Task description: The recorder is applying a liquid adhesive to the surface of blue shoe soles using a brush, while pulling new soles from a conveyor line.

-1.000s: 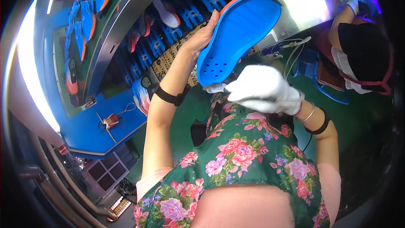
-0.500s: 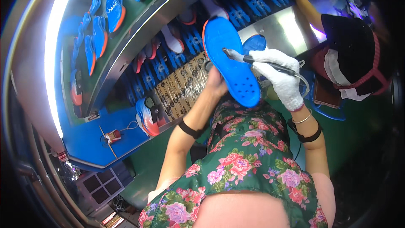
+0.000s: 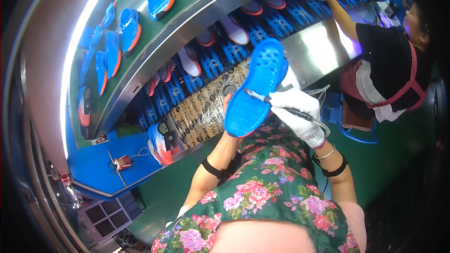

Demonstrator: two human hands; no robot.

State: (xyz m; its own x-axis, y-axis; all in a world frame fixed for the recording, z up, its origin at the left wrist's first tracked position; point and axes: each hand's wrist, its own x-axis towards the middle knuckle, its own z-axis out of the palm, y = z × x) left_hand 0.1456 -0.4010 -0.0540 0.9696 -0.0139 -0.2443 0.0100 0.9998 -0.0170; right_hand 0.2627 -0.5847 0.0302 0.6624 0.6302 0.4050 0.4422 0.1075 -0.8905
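My bare left hand [image 3: 227, 102] is closed around a blue shoe sole [image 3: 248, 107] from underneath; most of its fingers are hidden behind it. The sole is held up at a slant above my floral apron, with a cluster of small holes at its far end. In a white glove, my right hand [image 3: 297, 112] grips a brush [image 3: 262, 97] like a pen. A thin tube trails from the handle. The bristle tip touches, or nearly touches, the sole's middle near its left edge. A second blue piece shows partly behind the sole's right side.
A conveyor belt [image 3: 220, 65] carries several blue holders with soles and uppers. Blue soles [image 3: 130, 29] stand on the green upper shelf. Taped cardboard [image 3: 197, 107] covers the near ledge, beside a white-and-red shoe [image 3: 161, 144]. At right, a co-worker [image 3: 382, 61] reaches toward the line.
The sole has been turned, so its holed end now points away from me instead of toward me. The brush has moved nearer with my right hand. The camera view has shifted slightly.
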